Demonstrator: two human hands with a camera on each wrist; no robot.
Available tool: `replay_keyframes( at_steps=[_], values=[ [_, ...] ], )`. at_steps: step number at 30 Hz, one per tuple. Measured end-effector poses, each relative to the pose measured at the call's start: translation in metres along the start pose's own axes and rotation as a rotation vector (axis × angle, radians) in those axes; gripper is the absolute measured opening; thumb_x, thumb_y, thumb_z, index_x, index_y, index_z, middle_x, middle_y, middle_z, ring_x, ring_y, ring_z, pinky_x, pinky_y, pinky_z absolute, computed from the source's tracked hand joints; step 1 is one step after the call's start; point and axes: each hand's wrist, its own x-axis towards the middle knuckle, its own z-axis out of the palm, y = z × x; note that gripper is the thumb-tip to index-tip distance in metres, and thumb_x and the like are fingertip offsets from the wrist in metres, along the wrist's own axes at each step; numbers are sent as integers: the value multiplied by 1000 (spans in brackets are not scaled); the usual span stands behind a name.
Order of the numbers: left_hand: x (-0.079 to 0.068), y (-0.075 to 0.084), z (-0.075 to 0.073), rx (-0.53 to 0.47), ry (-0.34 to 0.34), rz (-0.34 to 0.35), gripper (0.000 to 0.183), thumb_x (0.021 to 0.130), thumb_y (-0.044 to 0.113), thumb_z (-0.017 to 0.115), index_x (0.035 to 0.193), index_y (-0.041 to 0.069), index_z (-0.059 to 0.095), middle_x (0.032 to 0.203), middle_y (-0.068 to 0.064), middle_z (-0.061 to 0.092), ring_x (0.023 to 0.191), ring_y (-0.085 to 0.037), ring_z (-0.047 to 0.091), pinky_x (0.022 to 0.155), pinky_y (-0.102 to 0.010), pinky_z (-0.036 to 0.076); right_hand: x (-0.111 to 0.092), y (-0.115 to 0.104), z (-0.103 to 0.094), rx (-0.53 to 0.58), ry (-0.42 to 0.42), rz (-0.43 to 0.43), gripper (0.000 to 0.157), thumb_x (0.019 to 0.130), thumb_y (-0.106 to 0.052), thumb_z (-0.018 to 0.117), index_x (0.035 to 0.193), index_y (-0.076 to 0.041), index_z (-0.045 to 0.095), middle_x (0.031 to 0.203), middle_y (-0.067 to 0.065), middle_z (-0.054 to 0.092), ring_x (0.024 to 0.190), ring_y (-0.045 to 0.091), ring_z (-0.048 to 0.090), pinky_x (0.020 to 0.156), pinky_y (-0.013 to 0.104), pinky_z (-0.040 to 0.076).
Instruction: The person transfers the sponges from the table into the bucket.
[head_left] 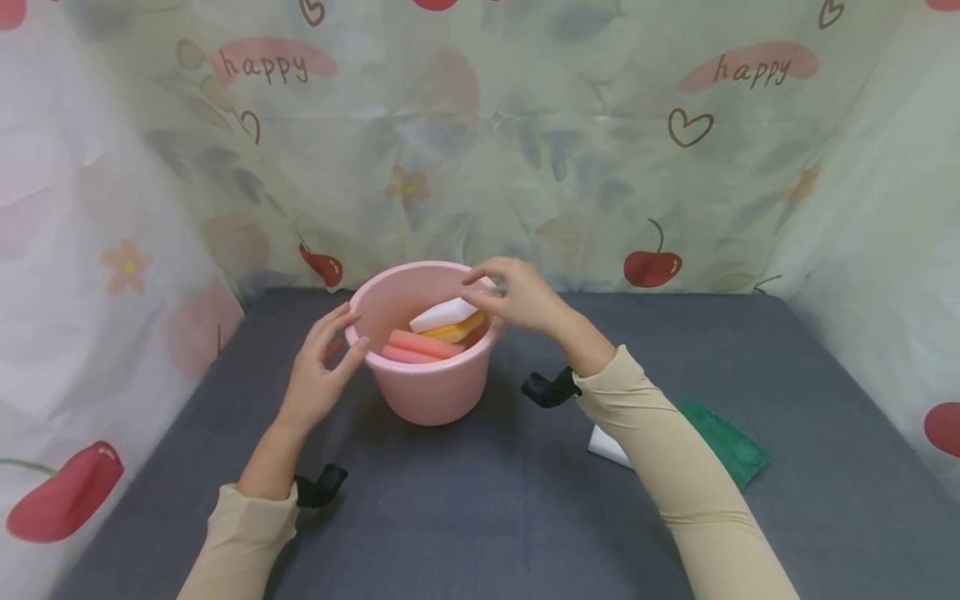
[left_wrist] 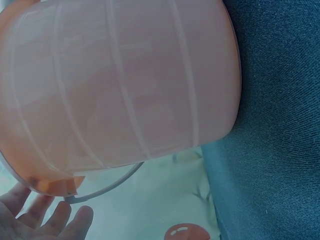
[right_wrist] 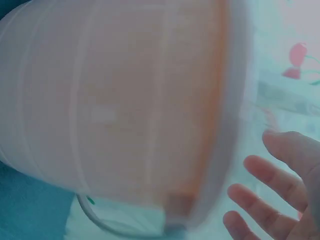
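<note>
A pink bucket (head_left: pixel 431 387) stands upright on the dark table. Inside it lie a white sponge (head_left: pixel 442 314), a yellow-orange piece (head_left: pixel 456 331) beneath that, and coral-pink pieces (head_left: pixel 425 343) nearer the front wall. My left hand (head_left: pixel 318 367) is at the bucket's left rim, fingers spread and loosely bent; the left wrist view has its fingertips right by the handle joint. Over the right rim hovers my right hand (head_left: pixel 521 296), relaxed fingers pointing inward. Those fingers (right_wrist: pixel 272 175) appear apart from the rim in the right wrist view, with nothing between them.
A green pad (head_left: pixel 726 442) and a white block (head_left: pixel 609 447) lie on the table at the right, partly hidden by my right forearm. The bucket's thin handle (left_wrist: pixel 112 185) hangs down its far side. Patterned curtains (head_left: pixel 495 167) enclose the table at the back and sides.
</note>
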Motion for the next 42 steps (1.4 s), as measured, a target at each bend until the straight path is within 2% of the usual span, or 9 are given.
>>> replay_keyframes(
  at_steps=[8,12,16,20,28,42],
  values=[
    [0,1,1,6,-4,-8,44,90,16,61,130,3,51,148,-11,36,138,-29,32,109,-57,32,-37,16,-33,129,84,1,30,88,-18,63,116,-7,62,120,12,61,115,28,53,106,50,37],
    [1,1,1,7,-4,-12,44,90,17,60,130,2,51,148,-12,36,138,-30,31,109,-57,32,-56,28,-43,138,96,27,31,88,-18,63,117,-7,61,120,12,61,115,28,55,105,50,39],
    [1,0,1,9,-1,-9,44,90,17,60,130,2,51,148,-12,37,138,-30,32,108,-57,32,-75,42,-49,127,88,58,33,88,-19,63,119,-7,60,122,12,60,115,27,56,104,48,40],
    [0,-1,1,9,3,-5,44,90,16,60,130,2,51,147,-12,37,138,-29,32,108,-57,32,-93,56,-53,105,45,90,36,89,-22,63,122,-10,57,124,11,59,116,27,55,103,47,41],
    [0,0,1,4,3,-3,44,89,16,61,130,3,51,148,-11,37,138,-29,32,108,-56,33,-124,86,-50,83,-48,150,44,86,-24,67,126,-11,54,128,10,57,118,31,54,100,47,44],
    [0,-1,1,13,3,-13,44,89,17,61,131,4,51,148,-11,37,138,-29,32,109,-54,33,-161,119,-19,96,-250,156,67,80,-30,73,133,-2,44,135,23,48,121,42,48,100,53,42]
  ],
)
